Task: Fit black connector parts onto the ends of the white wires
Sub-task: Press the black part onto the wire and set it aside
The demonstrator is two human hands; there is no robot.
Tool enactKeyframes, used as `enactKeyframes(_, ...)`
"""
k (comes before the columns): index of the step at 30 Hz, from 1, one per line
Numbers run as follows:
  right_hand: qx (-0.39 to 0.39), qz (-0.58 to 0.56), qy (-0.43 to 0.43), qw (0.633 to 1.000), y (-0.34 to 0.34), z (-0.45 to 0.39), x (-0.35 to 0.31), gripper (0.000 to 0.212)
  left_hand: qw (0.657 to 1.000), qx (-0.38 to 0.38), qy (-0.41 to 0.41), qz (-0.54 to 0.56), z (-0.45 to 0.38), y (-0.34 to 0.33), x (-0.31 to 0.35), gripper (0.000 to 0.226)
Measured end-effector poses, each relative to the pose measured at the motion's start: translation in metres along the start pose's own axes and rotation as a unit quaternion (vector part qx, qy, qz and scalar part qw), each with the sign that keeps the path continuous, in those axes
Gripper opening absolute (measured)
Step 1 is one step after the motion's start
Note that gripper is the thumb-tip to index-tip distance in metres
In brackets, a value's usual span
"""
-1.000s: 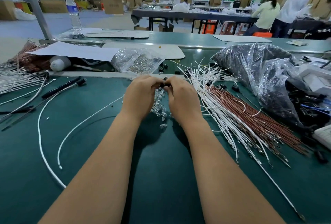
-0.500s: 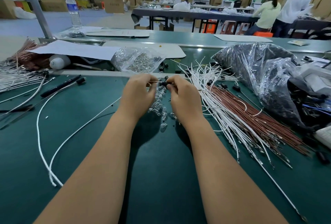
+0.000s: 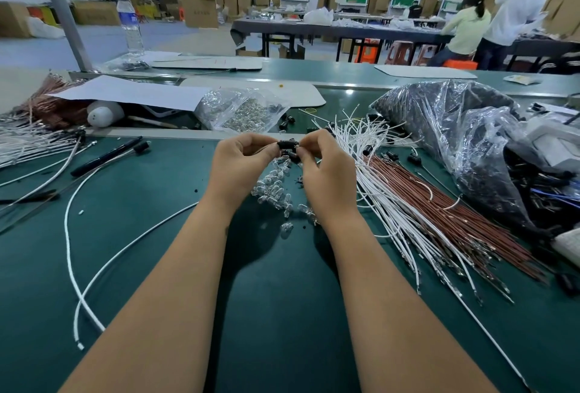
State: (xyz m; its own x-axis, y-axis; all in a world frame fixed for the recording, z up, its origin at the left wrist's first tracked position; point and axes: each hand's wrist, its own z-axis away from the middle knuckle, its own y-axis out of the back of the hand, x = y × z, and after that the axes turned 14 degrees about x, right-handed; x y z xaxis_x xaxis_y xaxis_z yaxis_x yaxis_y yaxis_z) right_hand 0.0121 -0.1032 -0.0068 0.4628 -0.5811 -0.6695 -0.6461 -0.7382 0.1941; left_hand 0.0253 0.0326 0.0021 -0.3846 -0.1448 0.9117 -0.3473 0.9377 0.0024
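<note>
Above the green table (image 3: 282,298), both hands meet around a small black connector (image 3: 287,144). My left hand (image 3: 238,166) pinches the end of a long white wire (image 3: 125,245) at the connector's left side. My right hand (image 3: 326,173) pinches the connector from the right, and more black parts show under its fingers. The wire passes beneath my left forearm and loops across the table to the lower left. A fanned bundle of white wires (image 3: 392,204) lies right of my right hand.
A pile of small clear bulbs (image 3: 276,185) lies under the hands. Brown wires (image 3: 455,223) and a clear bag of black parts (image 3: 455,141) fill the right side. A bag of bulbs (image 3: 241,110) sits behind; black pens (image 3: 106,157) and more wires lie left. Two people work at a far table.
The hands have drawn slightly apart, so the black connector now shows between the fingertips. The white wire's loops on the table have slid toward the near left edge.
</note>
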Motion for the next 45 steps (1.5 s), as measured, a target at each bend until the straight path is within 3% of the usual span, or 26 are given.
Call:
enactKeyframes(6,0.036,-0.014,-0.01,0.999,0.0042,-0.005,0.0008,0.01,0.999,0.001,0.015,0.038,-0.0036,0.0069,-0.0027,0.005)
enactKeyframes(10,0.027,-0.012,0.032,0.999,0.0051,-0.0028,-0.0025,0.016,0.999,-0.013,0.01,0.036,-0.0036,0.0057,-0.0047,0.012)
enactKeyframes(23,-0.002,0.028,0.053,0.998,0.0042,-0.0029,-0.0022,0.008,0.998,-0.04,0.015,0.039,-0.0043,0.0039,-0.0081,0.016)
enactKeyframes(34,-0.014,-0.036,-0.087,0.995,0.0015,-0.0045,-0.0022,0.009,0.998,-0.055,0.007,-0.018,-0.0025,0.0007,-0.0092,0.008)
enactKeyframes(45,-0.011,-0.03,-0.062,0.998,0.0019,-0.0025,-0.0014,0.007,0.999,-0.044,0.0,-0.016,0.0001,0.001,-0.0041,0.006)
